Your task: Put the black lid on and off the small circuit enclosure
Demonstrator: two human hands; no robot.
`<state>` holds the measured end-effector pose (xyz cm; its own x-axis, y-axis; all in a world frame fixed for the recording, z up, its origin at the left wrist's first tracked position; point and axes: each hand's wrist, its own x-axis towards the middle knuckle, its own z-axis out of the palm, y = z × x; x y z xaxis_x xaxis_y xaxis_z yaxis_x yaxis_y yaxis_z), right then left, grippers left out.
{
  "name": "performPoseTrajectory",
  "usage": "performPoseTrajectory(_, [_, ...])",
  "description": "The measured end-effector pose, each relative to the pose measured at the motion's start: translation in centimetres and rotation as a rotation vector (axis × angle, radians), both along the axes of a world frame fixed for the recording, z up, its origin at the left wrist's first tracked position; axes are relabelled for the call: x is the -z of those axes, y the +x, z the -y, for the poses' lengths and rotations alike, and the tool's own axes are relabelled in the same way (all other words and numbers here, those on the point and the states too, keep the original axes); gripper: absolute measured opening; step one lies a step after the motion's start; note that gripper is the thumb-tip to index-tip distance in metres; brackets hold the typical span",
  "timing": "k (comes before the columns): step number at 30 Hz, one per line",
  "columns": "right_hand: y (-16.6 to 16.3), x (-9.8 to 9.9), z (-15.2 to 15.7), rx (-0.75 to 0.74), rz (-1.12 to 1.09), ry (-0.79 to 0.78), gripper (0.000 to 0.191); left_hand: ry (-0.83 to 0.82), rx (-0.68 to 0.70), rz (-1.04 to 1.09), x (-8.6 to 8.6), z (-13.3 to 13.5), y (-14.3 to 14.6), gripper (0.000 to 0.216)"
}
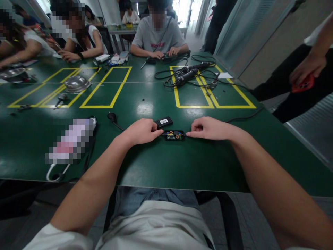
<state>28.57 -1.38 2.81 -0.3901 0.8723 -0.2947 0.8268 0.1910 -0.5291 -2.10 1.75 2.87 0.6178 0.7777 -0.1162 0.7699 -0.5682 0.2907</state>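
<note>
A small open black adapter housing (174,139) lies on the table in front of me. Inside it shows a circuit board (171,136) with copper-coloured coils and bits of yellow and blue. My left hand (142,132) is closed at the left end of the housing, its thumb and fingers about the cable there. From under this hand a black cable leads left to a plug (112,117). My right hand (206,128) has curled fingers, with its thumb tip pinching the cable at the right end. A ribbed black cover (164,121) with a white label lies just behind the housing.
A phone-like device (71,140) with a white cable lies at left. Beyond are yellow tape frames (105,107), a metal bowl-shaped part (76,84) and black tools with tangled cables (186,77). A co-worker (158,36) sits opposite; another person's hand (308,73) holds a red phone at right.
</note>
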Motion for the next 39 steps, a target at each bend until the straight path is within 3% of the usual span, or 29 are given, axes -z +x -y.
performPoseTrajectory(8, [-0.1,0.2,-0.1,-0.010,0.025,-0.003,0.074,0.016,-0.008,-0.057,0.0,0.1,0.3,0.052])
performPoseTrajectory(19, [0.1,-0.6,-0.1,0.020,0.004,-0.066,0.071,-0.027,-0.045,-0.008,-0.1,0.0,0.2,0.043])
performPoseTrajectory(22, [0.0,-0.4,-0.1,0.040,0.005,-0.084,0.071,0.081,-0.067,0.051,0.3,0.0,0.1,0.034])
performPoseTrajectory(26, [-0.1,-0.2,-0.1,0.036,-0.018,-0.071,0.070,0.252,-0.013,0.290,1.8,-0.5,0.2,0.028])
performPoseTrajectory(30, [-0.2,-0.3,-0.1,0.037,-0.020,-0.084,0.064,0.188,0.024,0.254,2.9,-1.1,0.5,0.034])
performPoseTrajectory(36, [-0.4,-0.4,-0.1,0.028,-0.031,-0.085,0.052,0.294,0.135,0.406,1.4,0.5,0.7,0.046])
performPoseTrajectory(39, [-0.3,-0.3,-0.2,0.008,-0.033,-0.086,0.048,0.212,0.226,0.409,0.8,1.3,1.0,0.043])
